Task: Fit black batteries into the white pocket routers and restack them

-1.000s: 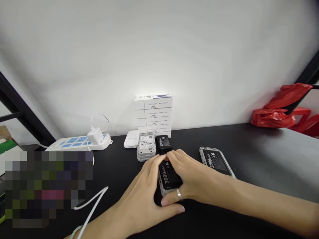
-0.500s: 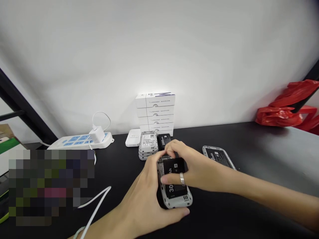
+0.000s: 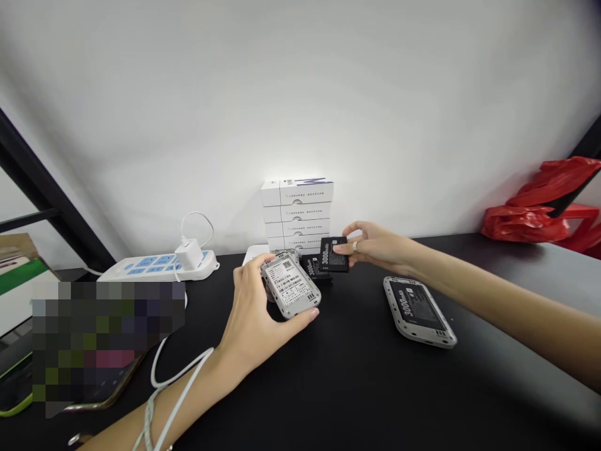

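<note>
My left hand (image 3: 256,329) grips a grey device casing (image 3: 292,283) by its sides, thumb at the lower edge. Its battery bay lies bare, with a printed label and a QR code facing up. Between thumb and fingers, my right hand (image 3: 378,249) holds a black battery (image 3: 335,257) marked 3000mAh. It is over or just beside another black battery (image 3: 317,269) on the table; whether the two touch I cannot tell. To the right lies a second grey casing (image 3: 404,332) with a black battery fitted in it. The casing in my left hand mostly hides more casings behind it.
White boxes (image 3: 297,216) are stacked against the wall. On the left are a power strip (image 3: 159,266) with a white charger (image 3: 188,254), and a loose white cable (image 3: 157,366) crossing my left wrist. A red plastic bag (image 3: 526,219) sits at the far right.
The battery has come out of the casing in my right hand and moved up to the other battery. My left hand has carried the casing up and left, toward the stacked casings.
</note>
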A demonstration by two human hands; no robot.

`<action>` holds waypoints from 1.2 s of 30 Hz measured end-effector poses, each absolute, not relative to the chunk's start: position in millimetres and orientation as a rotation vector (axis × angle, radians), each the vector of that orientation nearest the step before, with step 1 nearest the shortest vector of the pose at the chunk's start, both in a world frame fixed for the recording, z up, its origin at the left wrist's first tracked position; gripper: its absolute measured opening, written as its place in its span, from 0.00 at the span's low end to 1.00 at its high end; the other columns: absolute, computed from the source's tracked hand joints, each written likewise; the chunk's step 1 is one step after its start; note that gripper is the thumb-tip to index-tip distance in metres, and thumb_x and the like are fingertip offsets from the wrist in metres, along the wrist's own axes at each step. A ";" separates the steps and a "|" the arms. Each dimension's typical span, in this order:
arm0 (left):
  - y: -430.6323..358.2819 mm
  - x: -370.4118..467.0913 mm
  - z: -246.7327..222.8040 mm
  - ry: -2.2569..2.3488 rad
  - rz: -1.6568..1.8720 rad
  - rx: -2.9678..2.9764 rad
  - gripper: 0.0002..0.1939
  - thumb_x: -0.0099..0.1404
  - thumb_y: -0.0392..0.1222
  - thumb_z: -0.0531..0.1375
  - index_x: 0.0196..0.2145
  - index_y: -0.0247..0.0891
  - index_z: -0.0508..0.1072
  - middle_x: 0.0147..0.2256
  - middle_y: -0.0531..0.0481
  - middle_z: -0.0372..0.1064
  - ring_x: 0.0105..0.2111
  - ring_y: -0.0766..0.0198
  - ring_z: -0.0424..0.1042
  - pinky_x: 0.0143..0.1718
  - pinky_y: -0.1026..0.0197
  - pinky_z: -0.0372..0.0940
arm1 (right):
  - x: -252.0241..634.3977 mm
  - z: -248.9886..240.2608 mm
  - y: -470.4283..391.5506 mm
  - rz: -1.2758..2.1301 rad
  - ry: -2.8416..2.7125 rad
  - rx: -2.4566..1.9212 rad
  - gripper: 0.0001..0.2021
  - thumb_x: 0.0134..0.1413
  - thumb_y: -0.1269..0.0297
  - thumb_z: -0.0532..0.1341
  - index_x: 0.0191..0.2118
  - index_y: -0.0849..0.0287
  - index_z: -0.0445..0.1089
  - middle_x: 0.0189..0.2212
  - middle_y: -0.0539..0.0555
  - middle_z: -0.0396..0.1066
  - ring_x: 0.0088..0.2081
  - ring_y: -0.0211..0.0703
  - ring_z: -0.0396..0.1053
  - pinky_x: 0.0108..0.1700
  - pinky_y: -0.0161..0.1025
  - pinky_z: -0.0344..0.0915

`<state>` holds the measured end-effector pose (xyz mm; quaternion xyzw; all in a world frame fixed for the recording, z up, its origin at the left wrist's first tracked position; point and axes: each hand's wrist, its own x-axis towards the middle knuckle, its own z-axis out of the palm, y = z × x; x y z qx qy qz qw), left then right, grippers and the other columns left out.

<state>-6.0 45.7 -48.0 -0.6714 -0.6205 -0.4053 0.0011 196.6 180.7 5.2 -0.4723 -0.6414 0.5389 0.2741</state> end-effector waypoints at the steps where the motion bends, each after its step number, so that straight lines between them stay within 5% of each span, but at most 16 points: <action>1: 47.4 -7.7 -48.6 -1.973 -1.272 -2.123 0.41 0.50 0.57 0.64 0.56 0.43 0.50 0.50 0.43 0.52 0.52 0.52 0.56 0.51 0.48 0.59 | 193.8 0.2 186.0 1.468 -1.745 -1.298 0.22 0.46 0.69 0.66 0.44 0.60 0.54 0.27 0.49 0.65 0.26 0.33 0.65 0.38 0.35 0.66; 7: 55.1 -13.5 -51.1 -2.009 -1.240 -2.267 0.31 0.64 0.53 0.55 0.61 0.48 0.48 0.58 0.45 0.49 0.59 0.54 0.48 0.58 0.47 0.51 | 172.1 -25.2 196.5 1.227 -2.087 -1.318 0.16 0.51 0.61 0.62 0.34 0.59 0.51 0.16 0.45 0.60 0.20 0.33 0.58 0.28 0.35 0.61; 13: 63.2 -18.8 -58.1 -2.071 -1.275 -2.203 0.27 0.67 0.52 0.50 0.61 0.47 0.49 0.59 0.46 0.50 0.59 0.56 0.52 0.59 0.48 0.52 | 172.5 -33.6 197.9 0.750 -2.282 -1.215 0.17 0.47 0.55 0.62 0.28 0.58 0.51 0.22 0.49 0.64 0.23 0.37 0.61 0.27 0.36 0.57; 20: 62.9 -18.8 -58.8 -2.079 -1.244 -2.212 0.29 0.67 0.53 0.50 0.62 0.47 0.45 0.61 0.47 0.47 0.61 0.56 0.48 0.60 0.48 0.49 | 244.3 2.7 171.6 0.672 -2.697 -1.317 0.30 0.40 0.40 0.62 0.46 0.54 0.61 0.48 0.56 0.64 0.44 0.51 0.65 0.42 0.44 0.65; 24: 62.7 -16.0 -60.6 -2.107 -1.317 -2.213 0.31 0.67 0.52 0.51 0.62 0.45 0.41 0.62 0.46 0.44 0.62 0.57 0.46 0.60 0.50 0.49 | 293.1 0.0 150.5 0.753 -2.827 -1.625 0.49 0.32 0.45 0.68 0.62 0.42 0.46 0.62 0.53 0.47 0.54 0.60 0.58 0.50 0.49 0.64; 27: 60.3 -10.9 -58.8 -2.022 -1.349 -2.130 0.31 0.67 0.50 0.52 0.61 0.44 0.40 0.61 0.42 0.44 0.61 0.56 0.47 0.59 0.49 0.51 | 301.6 -14.4 138.1 0.738 -2.740 -1.657 0.45 0.33 0.42 0.66 0.60 0.42 0.49 0.59 0.54 0.52 0.51 0.59 0.62 0.48 0.50 0.65; 32: 34.3 10.8 -44.3 -1.623 -1.153 -2.378 0.20 0.65 0.44 0.55 0.53 0.46 0.54 0.55 0.49 0.52 0.57 0.61 0.52 0.59 0.53 0.51 | 270.5 -19.9 116.3 0.749 -2.711 -1.408 0.46 0.27 0.42 0.68 0.56 0.50 0.53 0.52 0.56 0.59 0.50 0.56 0.61 0.49 0.46 0.63; 36: 12.0 29.0 -41.2 -1.933 -0.881 -2.868 0.43 0.55 0.57 0.62 0.61 0.50 0.43 0.59 0.46 0.47 0.57 0.53 0.54 0.54 0.49 0.59 | 245.6 -20.7 101.3 0.956 -2.695 -1.134 0.44 0.29 0.46 0.70 0.55 0.54 0.55 0.51 0.55 0.58 0.52 0.52 0.59 0.50 0.42 0.61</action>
